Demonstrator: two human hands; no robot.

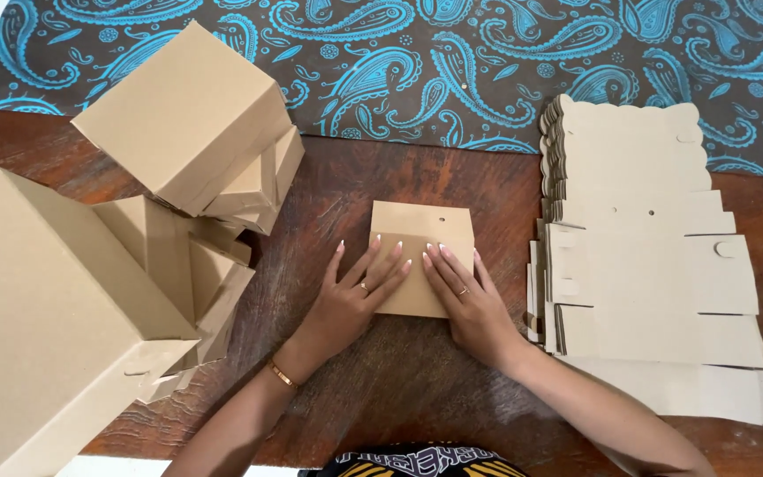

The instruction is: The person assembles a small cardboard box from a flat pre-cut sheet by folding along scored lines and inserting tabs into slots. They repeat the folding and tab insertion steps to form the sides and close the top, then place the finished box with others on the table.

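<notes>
A folded piece of brown cardboard (421,225) lies flat on the wooden table (417,380) in the middle of the view. My left hand (355,296) rests flat on its lower left part, fingers spread and pointing away from me. My right hand (468,300) presses flat on its lower right part, fingertips almost meeting those of the left. Neither hand grips anything. A gold bracelet sits on my left wrist, and each hand wears a ring.
A stack of flat die-cut cardboard blanks (646,256) lies to the right. Assembled brown boxes (183,115) pile up on the left, with a large one (37,327) nearest. A blue paisley cloth (487,62) covers the far side.
</notes>
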